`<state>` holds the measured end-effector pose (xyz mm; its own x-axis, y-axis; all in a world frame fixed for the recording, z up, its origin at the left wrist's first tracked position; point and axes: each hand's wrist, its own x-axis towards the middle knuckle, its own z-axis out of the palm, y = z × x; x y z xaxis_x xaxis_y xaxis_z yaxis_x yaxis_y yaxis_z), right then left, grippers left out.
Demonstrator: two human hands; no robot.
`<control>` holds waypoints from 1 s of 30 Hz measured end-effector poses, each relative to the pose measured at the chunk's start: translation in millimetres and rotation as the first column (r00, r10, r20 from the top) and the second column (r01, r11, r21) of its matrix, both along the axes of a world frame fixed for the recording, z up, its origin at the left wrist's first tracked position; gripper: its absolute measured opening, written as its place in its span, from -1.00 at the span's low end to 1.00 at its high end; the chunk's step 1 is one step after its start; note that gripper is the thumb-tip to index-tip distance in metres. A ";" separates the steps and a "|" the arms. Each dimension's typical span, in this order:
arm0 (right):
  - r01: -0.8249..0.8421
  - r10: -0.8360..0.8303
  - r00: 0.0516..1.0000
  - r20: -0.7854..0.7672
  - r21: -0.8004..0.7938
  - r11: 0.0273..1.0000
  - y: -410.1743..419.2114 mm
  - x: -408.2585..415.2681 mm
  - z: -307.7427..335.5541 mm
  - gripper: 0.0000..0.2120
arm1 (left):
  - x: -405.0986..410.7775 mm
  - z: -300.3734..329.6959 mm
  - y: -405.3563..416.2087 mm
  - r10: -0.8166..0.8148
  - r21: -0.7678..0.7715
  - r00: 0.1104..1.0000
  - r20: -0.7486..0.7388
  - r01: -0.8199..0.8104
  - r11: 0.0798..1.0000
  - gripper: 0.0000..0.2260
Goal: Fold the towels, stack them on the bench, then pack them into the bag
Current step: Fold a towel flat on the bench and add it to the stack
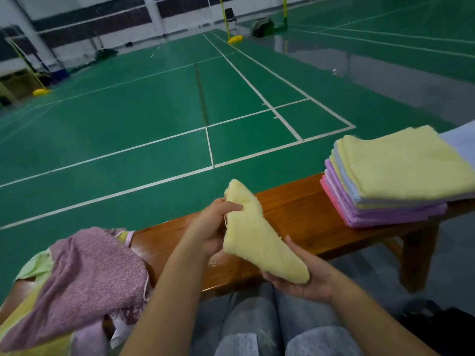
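A small yellow towel [254, 235], bunched into a long wedge, is held above the wooden bench [295, 209]. My left hand [213, 224] pinches its upper end, and my right hand [305, 278] cups its lower end from beneath. On the bench at the right sits a stack of folded towels [393, 176]: yellow on top, then pale blue, purple and pink layers. At the left end lies a heap of unfolded towels [84, 281], with a mauve one uppermost and yellow and green ones under it.
A dark bag [442, 327] sits on the floor at the lower right, partly cut off. My knees in grey trousers [272, 325] are below the bench. Beyond the bench stretches a green court floor [128, 124] with white lines and yellow net posts [226, 19].
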<state>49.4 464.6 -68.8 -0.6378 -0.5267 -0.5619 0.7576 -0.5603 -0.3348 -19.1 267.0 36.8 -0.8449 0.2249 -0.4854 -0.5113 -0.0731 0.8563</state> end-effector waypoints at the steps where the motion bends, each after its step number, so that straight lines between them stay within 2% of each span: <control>1: 0.000 0.001 1.000 0.011 -0.077 0.997 -0.1 1.5 3.5 -0.29 | 0.2 7.6 5.9 -0.020 0.009 0.999 -0.025 0.020 1.000 -0.67; 3: 0.028 -0.025 1.000 0.017 -0.184 0.983 3.1 3.5 11.7 -0.24 | -0.6 23.4 18.7 -0.069 0.021 0.995 -0.076 0.070 0.997 -0.68; 5: 0.080 -0.086 0.996 -0.016 -0.234 0.969 8.3 0.9 20.8 -0.18 | -1.2 37.4 31.0 -0.139 0.033 0.983 -0.117 0.144 0.989 -0.58; 7: 0.158 -0.178 0.976 -0.128 -0.151 0.976 17.8 -4.1 33.5 -0.17 | -1.9 49.0 43.4 -0.191 0.032 0.971 -0.145 0.198 0.980 -0.49; 11: 0.296 -0.295 0.898 -0.327 -0.050 0.954 58.7 -7.7 77.5 -0.33 | -3.0 63.8 68.2 -0.203 0.063 0.963 -0.180 0.217 0.974 -0.56; 12: 0.313 -0.283 0.886 -0.368 0.024 0.950 73.7 -6.2 90.0 -0.34 | -3.8 66.0 75.4 -0.206 0.068 0.961 -0.184 0.221 0.973 -0.56; 15: 0.397 -0.245 0.847 -0.472 0.253 0.882 121.3 -3.6 122.2 -0.55 | -4.6 69.9 98.8 -0.212 0.089 0.959 -0.185 0.232 0.969 -0.46; 19: 0.475 -0.117 0.763 -0.635 0.429 0.769 183.4 -5.0 174.1 -0.73 | -11.0 75.4 144.0 -0.247 0.152 0.953 -0.178 0.274 0.950 -0.49; 23: 0.502 0.009 0.772 -0.635 0.620 0.602 247.7 -22.4 207.4 -0.74 | -22.6 88.0 204.5 -0.260 0.152 0.951 -0.165 0.285 0.946 -0.74; 30: 0.477 0.063 0.834 -0.548 0.774 0.416 358.5 -50.1 219.9 -0.72 | -49.7 97.3 322.4 -0.395 0.041 0.912 -0.108 0.401 0.915 -0.83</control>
<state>-0.7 823.1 151.1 -0.9386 0.2510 -0.2366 0.2723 0.1183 -0.9549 -68.8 589.3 134.2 -0.7206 0.5787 -0.3819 -0.4254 0.0659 0.9026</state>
